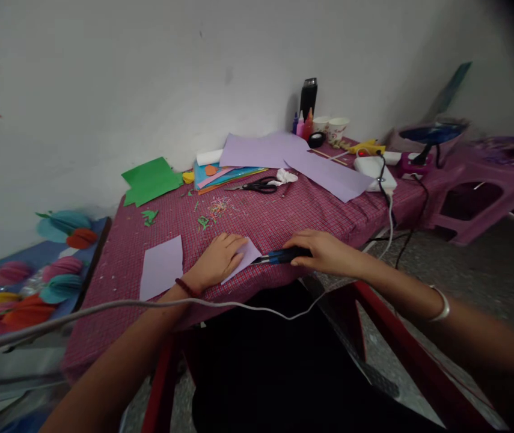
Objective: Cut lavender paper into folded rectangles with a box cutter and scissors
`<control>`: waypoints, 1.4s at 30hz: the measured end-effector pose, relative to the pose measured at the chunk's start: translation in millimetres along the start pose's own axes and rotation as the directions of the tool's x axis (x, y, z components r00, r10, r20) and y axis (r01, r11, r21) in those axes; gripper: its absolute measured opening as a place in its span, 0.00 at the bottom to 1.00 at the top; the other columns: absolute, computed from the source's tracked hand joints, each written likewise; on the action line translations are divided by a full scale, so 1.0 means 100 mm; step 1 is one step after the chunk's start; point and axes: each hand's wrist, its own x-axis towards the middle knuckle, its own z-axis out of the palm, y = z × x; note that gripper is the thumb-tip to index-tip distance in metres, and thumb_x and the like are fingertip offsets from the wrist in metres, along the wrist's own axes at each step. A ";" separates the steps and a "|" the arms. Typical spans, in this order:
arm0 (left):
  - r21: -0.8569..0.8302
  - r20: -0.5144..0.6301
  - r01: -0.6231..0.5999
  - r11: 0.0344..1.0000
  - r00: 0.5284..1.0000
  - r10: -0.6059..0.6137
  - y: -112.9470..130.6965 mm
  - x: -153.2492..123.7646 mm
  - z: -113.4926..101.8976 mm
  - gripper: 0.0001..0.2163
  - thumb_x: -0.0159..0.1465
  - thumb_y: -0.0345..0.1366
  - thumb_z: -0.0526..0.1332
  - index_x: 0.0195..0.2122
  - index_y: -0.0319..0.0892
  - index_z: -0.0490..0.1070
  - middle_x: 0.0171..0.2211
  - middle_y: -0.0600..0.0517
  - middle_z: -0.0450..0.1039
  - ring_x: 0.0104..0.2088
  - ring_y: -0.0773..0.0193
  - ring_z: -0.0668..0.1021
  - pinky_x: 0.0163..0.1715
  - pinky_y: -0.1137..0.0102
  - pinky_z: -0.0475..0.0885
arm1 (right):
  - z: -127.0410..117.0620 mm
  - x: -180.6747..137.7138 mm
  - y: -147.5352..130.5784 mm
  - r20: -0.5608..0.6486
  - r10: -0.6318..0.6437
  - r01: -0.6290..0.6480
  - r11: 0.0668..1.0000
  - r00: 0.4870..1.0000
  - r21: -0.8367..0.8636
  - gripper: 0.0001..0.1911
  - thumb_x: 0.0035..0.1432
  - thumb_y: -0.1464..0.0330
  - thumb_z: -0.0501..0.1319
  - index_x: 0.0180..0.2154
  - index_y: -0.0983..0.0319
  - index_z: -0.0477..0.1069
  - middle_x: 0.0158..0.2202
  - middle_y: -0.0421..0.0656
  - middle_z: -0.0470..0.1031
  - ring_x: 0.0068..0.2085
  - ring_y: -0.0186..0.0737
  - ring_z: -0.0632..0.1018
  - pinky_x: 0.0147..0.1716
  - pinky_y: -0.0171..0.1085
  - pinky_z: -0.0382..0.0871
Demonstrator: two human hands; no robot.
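My left hand (218, 260) lies with its fingers stretched over a purple piece of paper (248, 255) at the table's front edge, holding it down. In my right hand (322, 251) is a blue-and-black utility knife (279, 257), its metal tip at the right side of that paper. Whether the blade touches the paper is too small to tell. To the left lies another purple sheet (162, 267). Black-handled scissors (261, 184) rest farther back, beside a crumpled white tissue (284, 176).
Large purple sheets (266, 150), green paper (151, 180) and paper scraps (218, 207) lie on the checked tablecloth (311, 210). Glue bottles (300, 125), paper cups (338, 128) and a white power box (375, 171) stand at the back right. A white cable (238, 305) crosses in front.
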 end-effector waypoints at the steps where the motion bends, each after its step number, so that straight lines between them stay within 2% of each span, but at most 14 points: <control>1: -0.001 -0.011 0.013 1.000 1.000 -0.013 0.00 0.00 0.00 0.16 0.68 0.36 0.50 0.54 0.36 0.64 0.53 0.43 0.68 0.50 0.55 0.67 0.54 0.57 0.62 | 0.01 -0.01 -0.02 -0.002 -0.004 0.004 1.000 1.000 -0.002 0.13 0.58 0.67 0.62 0.46 0.62 0.73 0.41 0.45 0.76 0.44 0.44 0.75 0.46 0.41 0.66; 5: 0.009 -0.019 0.018 1.000 1.000 -0.018 0.00 0.00 0.01 0.10 0.66 0.34 0.52 0.46 0.39 0.67 0.50 0.44 0.69 0.49 0.55 0.68 0.52 0.58 0.64 | 0.06 -0.01 -0.06 -0.027 -0.033 0.032 0.999 0.999 -0.035 0.14 0.58 0.68 0.62 0.47 0.62 0.72 0.41 0.46 0.75 0.44 0.44 0.74 0.46 0.42 0.66; 13: 0.029 0.001 0.012 1.000 1.000 -0.012 0.01 0.01 0.00 0.10 0.67 0.34 0.50 0.46 0.38 0.66 0.49 0.44 0.69 0.47 0.56 0.68 0.50 0.58 0.64 | 0.07 0.16 -0.05 0.002 -0.128 0.127 0.988 0.992 -0.087 0.14 0.57 0.67 0.63 0.46 0.62 0.72 0.42 0.46 0.75 0.44 0.45 0.74 0.44 0.43 0.64; 16: -0.027 -0.007 0.000 1.000 1.000 -0.001 -0.04 0.02 0.02 0.11 0.69 0.34 0.47 0.45 0.39 0.66 0.48 0.45 0.69 0.48 0.57 0.68 0.51 0.59 0.63 | 0.05 0.22 -0.03 0.028 -0.165 0.167 0.984 0.986 -0.066 0.12 0.59 0.66 0.62 0.46 0.61 0.72 0.42 0.46 0.75 0.44 0.44 0.74 0.44 0.42 0.62; 19: -0.110 -0.030 -0.014 0.994 0.999 0.011 -0.11 0.03 0.05 0.10 0.69 0.34 0.48 0.44 0.40 0.67 0.47 0.46 0.70 0.49 0.59 0.69 0.51 0.60 0.62 | 0.04 0.27 0.00 0.038 -0.185 0.187 0.980 0.982 -0.061 0.12 0.60 0.66 0.61 0.46 0.61 0.72 0.42 0.46 0.75 0.45 0.45 0.74 0.45 0.43 0.61; 26: -0.090 -0.035 -0.062 0.994 0.998 0.059 -0.16 0.03 0.09 0.16 0.70 0.39 0.49 0.54 0.44 0.69 0.50 0.45 0.68 0.49 0.59 0.68 0.52 0.59 0.62 | 0.13 0.36 -0.03 0.066 -0.206 0.210 0.976 0.976 -0.061 0.13 0.59 0.68 0.61 0.46 0.61 0.71 0.43 0.46 0.75 0.46 0.45 0.73 0.46 0.44 0.61; 31: -0.088 -0.033 -0.062 0.994 0.998 0.059 -0.18 0.02 0.10 0.17 0.70 0.42 0.48 0.55 0.46 0.69 0.50 0.45 0.67 0.50 0.57 0.68 0.53 0.58 0.61 | 0.15 0.41 -0.08 0.073 -0.244 0.247 0.968 0.967 -0.037 0.13 0.60 0.68 0.60 0.47 0.62 0.72 0.43 0.47 0.75 0.46 0.45 0.73 0.47 0.44 0.61; 42: -0.083 -0.033 -0.067 0.994 0.997 0.064 -0.16 0.01 0.10 0.18 0.69 0.41 0.49 0.55 0.45 0.70 0.51 0.43 0.67 0.51 0.56 0.68 0.52 0.58 0.61 | 0.17 0.33 -0.12 0.052 -0.240 0.242 0.969 0.969 -0.044 0.12 0.61 0.67 0.58 0.46 0.62 0.72 0.42 0.48 0.74 0.44 0.45 0.73 0.44 0.44 0.60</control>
